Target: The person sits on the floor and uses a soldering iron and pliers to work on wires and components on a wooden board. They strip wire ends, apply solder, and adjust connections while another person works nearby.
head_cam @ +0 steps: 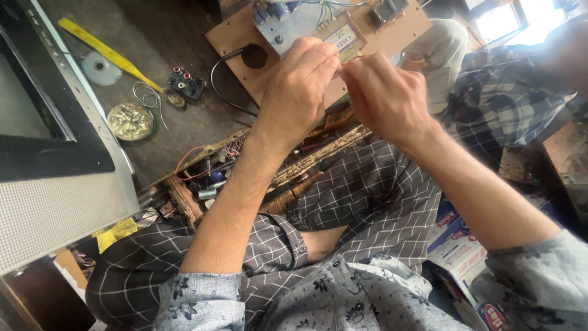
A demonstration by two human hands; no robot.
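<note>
Far left: edge of a dark-framed screen (37, 116) above a pale mesh panel (58, 211). On the grey floor beside it, a yellow-handled tool (107, 52) lying aslant, a shiny disc (101, 68) touching its underside, a round tin (130, 121) of dull bits, a loop of thin wire (147, 97), and a black block of red and white sockets (187, 84). Lower down, a splintered wooden edge (184, 199) with small capacitors and loose wires (208, 178) heaped against it.

Centre: left hand (300, 86) raised, fingers bunched, thumb and fingertips pinched together on something too small to make out. Just right of it, right hand (386, 98), fingertips likewise pinched and nearly touching the left's; whatever sits between them hidden. Directly behind both hands, a brown board (398, 34) carrying a grey metal plate (300, 24), a transformer (346, 37), and a black cable (229, 73) curling past a round hole.

Below: checked trouser legs (361, 196), crossed. Right: another person's checked sleeve (508, 98), printed cardboard boxes (456, 245) near the knee.
</note>
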